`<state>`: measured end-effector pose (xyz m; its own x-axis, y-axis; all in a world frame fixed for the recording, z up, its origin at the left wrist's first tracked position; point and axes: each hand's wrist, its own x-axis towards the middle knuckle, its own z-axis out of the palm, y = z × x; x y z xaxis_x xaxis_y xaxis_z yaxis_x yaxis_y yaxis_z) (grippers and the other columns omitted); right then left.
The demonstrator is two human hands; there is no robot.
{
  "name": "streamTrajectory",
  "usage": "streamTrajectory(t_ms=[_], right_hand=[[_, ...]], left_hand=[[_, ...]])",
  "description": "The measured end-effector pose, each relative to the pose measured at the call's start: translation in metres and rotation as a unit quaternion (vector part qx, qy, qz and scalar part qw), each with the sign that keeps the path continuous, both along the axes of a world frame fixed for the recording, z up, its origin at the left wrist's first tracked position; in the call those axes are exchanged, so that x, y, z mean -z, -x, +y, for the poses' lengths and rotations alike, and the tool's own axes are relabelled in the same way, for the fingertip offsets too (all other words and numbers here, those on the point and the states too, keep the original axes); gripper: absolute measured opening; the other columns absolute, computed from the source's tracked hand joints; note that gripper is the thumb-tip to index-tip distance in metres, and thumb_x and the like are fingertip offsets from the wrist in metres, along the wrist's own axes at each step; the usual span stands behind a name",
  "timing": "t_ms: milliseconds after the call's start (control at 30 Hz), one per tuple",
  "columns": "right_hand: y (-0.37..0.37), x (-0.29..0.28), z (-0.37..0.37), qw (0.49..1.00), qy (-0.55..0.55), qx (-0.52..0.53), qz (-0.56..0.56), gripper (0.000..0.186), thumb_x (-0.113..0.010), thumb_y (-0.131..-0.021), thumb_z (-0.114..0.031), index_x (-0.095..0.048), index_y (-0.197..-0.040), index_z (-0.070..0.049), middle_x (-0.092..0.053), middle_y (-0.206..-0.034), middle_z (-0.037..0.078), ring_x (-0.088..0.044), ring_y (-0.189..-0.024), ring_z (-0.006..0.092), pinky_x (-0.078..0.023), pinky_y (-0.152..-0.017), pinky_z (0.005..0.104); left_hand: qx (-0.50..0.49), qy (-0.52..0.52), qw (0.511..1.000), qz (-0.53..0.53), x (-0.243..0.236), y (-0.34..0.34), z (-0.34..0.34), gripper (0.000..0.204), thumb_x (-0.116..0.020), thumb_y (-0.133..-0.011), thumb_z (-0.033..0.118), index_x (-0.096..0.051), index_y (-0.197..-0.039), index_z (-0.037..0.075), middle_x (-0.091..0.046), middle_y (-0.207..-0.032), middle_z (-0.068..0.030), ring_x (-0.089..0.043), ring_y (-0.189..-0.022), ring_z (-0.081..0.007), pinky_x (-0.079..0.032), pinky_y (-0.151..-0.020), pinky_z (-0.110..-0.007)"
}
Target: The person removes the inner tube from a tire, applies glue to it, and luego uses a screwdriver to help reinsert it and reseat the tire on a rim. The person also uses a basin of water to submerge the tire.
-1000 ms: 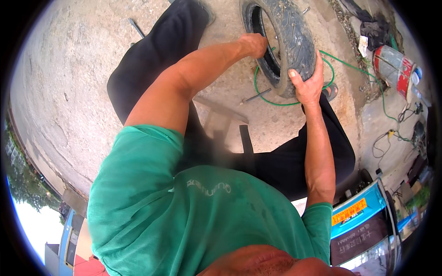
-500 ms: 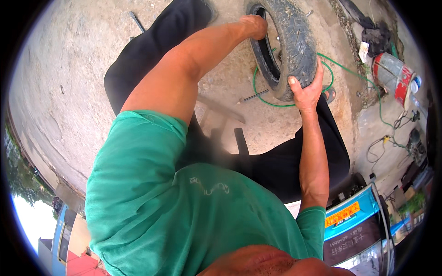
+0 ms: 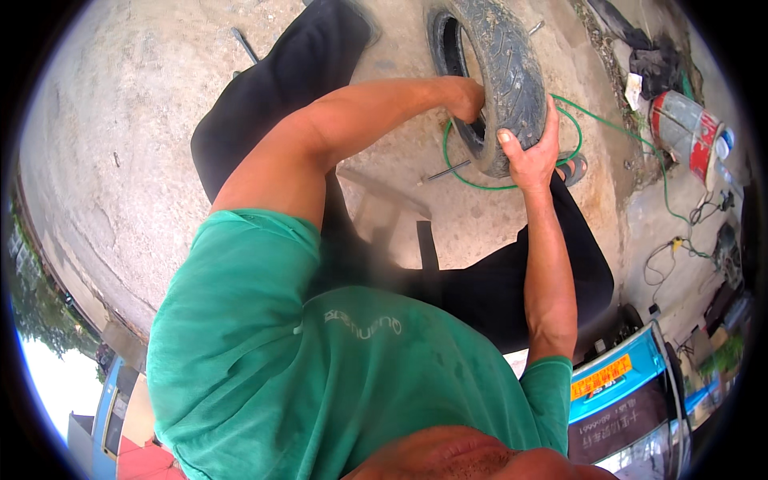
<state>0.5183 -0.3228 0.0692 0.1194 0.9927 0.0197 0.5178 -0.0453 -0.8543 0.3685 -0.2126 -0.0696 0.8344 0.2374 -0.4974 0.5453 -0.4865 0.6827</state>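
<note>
A dusty black tire stands tilted at top centre, between my spread legs. My left hand reaches into its opening, the fingers hidden behind the near bead. My right hand grips the tread at the lower right, thumb and fingers pressed round it. A thin green hose loops on the ground around the tire. A metal rod lies just left of the tire's lower end, and another bar lies beyond my left knee.
A red and grey drum, dark rags and tangled cables line the right side. A blue vehicle or board with an orange label is at lower right. Buildings and trees show at far left. Cracked concrete surrounds me.
My left hand rose along the tire's opening half a second ago and has since moved down and rightward, deeper inside. My right hand keeps its grip; the tire has shifted slightly.
</note>
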Motion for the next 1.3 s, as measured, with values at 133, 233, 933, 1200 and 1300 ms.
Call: streamTrajectory(t_ms=[133, 233, 933, 1200, 1300], right_hand=[[0.008, 0.004, -0.002, 1.000, -0.001, 0.006, 0.028, 0.106, -0.088, -0.069, -0.044, -0.040, -0.147, 0.008, -0.055, -0.138, 0.025, -0.055, -0.129, 0.0353, -0.043, -0.109, 0.0432], [0.000, 0.009, -0.013, 0.999, 0.000, 0.035, 0.009, 0.107, -0.089, -0.069, -0.043, -0.039, -0.148, 0.007, -0.055, -0.138, 0.025, -0.055, -0.129, 0.0349, -0.043, -0.109, 0.0429], [0.077, -0.047, -0.050, 0.948, 0.258, -0.087, 0.163, 0.095, -0.082, -0.078, -0.035, -0.036, -0.152, 0.004, -0.053, -0.141, 0.026, -0.053, -0.133, 0.0363, -0.041, -0.113, 0.0419], [0.033, -0.058, 0.035, 0.861, 0.252, 0.071, 0.436, 0.056, -0.053, -0.104, -0.047, -0.055, -0.140, -0.004, -0.062, -0.130, 0.008, -0.059, -0.115, 0.0197, -0.045, -0.101, 0.0384], [0.042, -0.041, 0.055, 0.881, 0.213, 0.096, 0.412, 0.047, -0.056, -0.103, -0.042, -0.061, -0.130, -0.004, -0.064, -0.124, 0.007, -0.059, -0.114, 0.0186, -0.047, -0.097, 0.0376]], left_hand=[[0.009, -0.033, 0.993, 0.116, 0.034, 0.023, 0.020, 0.032, -0.062, -0.087, 0.019, -0.076, -0.112, 0.005, -0.074, -0.117, -0.0168, -0.071, -0.111, -0.0336, -0.058, -0.087, -0.045], [-0.151, -0.120, 0.967, 0.168, -0.032, 0.024, 0.027, 0.030, -0.063, -0.089, 0.019, -0.076, -0.113, 0.007, -0.073, -0.119, -0.0158, -0.071, -0.110, -0.0347, -0.058, -0.088, -0.043], [-0.405, -0.192, 0.859, -0.247, -0.197, 0.063, -0.018, 0.033, -0.063, -0.102, 0.023, -0.067, -0.125, 0.000, -0.073, -0.116, -0.0133, -0.064, -0.113, -0.0184, -0.047, -0.101, -0.032], [-0.336, -0.199, 0.876, -0.284, -0.193, 0.045, 0.006, 0.031, -0.066, -0.098, 0.027, -0.072, -0.117, 0.003, -0.074, -0.114, -0.0151, -0.069, -0.108, -0.0267, -0.051, -0.096, -0.035], [-0.337, -0.168, 0.884, -0.276, -0.197, 0.045, 0.007, 0.034, -0.066, -0.097, 0.029, -0.071, -0.119, 0.003, -0.073, -0.114, -0.0158, -0.068, -0.109, -0.0279, -0.051, -0.097, -0.036]])
